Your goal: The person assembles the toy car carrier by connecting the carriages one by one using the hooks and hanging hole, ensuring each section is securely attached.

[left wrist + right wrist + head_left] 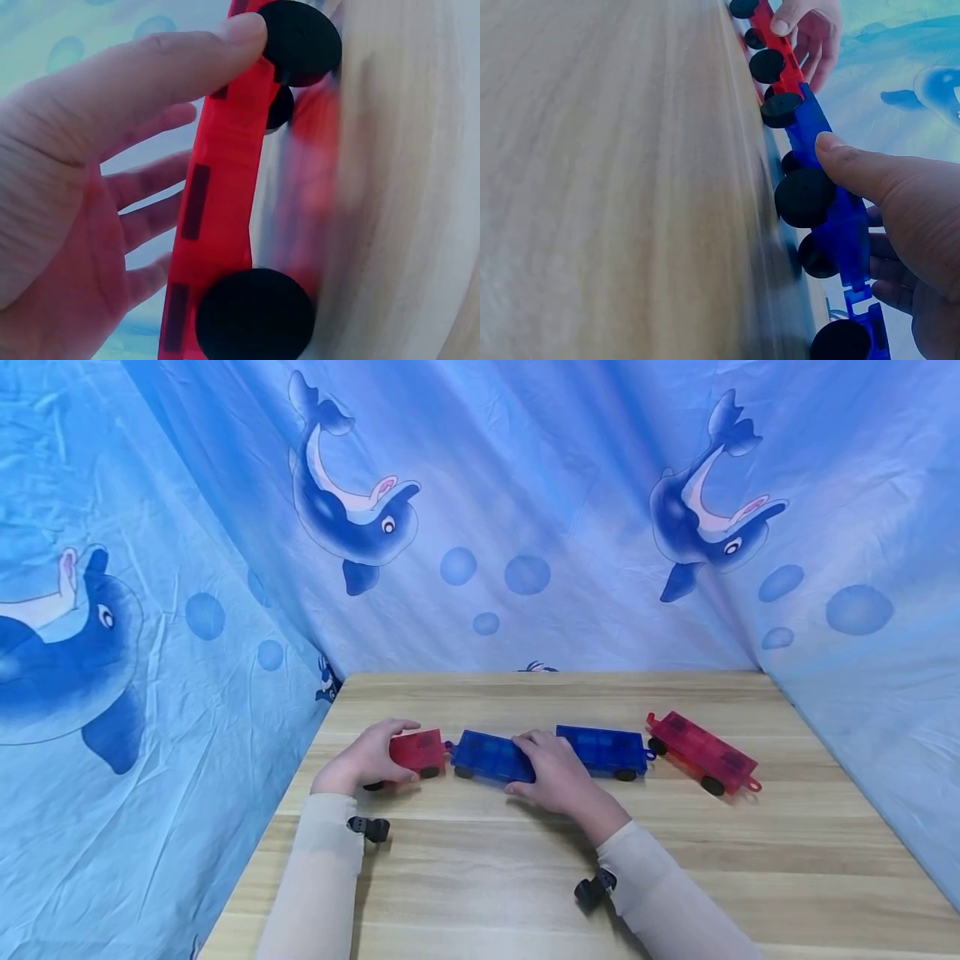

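Note:
My left hand (366,758) grips a translucent red toy train car (422,748) with black wheels, at the left end of a row. In the left wrist view the thumb presses the near side of this red car (217,187) by a wheel, with the fingers behind it. My right hand (557,774) holds a translucent blue car (480,755), thumb on its near side and fingers over the far side. The red and blue cars meet end to end at their small couplings. Partly behind the right hand stands a second blue car (611,748).
Another red car (705,753) stands angled at the right, its left end close to the second blue car's loop. All stand on a light wooden table (450,877). A blue curtain (487,510) with dolphins surrounds the table's back and sides.

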The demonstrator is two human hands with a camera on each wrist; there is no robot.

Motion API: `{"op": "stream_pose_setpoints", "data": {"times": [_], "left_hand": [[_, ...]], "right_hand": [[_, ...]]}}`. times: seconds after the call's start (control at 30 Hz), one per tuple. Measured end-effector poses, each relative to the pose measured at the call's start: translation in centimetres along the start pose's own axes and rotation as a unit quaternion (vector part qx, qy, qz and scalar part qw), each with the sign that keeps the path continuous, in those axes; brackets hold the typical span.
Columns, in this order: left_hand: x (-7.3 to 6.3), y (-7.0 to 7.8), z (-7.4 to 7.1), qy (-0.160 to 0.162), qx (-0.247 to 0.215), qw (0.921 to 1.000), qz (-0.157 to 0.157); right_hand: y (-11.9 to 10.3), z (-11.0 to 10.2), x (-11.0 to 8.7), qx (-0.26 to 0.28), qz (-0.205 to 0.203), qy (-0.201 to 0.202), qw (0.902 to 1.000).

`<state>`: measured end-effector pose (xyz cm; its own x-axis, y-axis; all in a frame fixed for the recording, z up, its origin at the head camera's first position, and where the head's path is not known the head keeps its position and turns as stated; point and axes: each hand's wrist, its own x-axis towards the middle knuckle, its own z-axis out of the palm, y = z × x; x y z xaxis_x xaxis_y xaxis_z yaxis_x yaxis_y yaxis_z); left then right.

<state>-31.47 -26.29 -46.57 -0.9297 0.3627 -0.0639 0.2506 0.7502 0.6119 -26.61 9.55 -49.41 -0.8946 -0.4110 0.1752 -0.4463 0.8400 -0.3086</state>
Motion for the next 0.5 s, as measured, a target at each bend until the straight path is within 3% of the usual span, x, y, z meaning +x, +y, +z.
{"op": "stream_pose_setpoints", "data": {"times": [0.13, 0.5], "left_hand": [[0.0, 0.5, 0.1, 0.011, 0.011, 0.9999, 0.003], [0.7, 2.9, 1.5, 0.043, 0.041, 0.9967, 0.054]], "right_hand": [[0.1, -0.5, -0.1, 0.016, 0.004, -0.001, 0.9999], [1.3, -2.1, -0.9, 0.076, 0.014, 0.013, 0.9969]]}}
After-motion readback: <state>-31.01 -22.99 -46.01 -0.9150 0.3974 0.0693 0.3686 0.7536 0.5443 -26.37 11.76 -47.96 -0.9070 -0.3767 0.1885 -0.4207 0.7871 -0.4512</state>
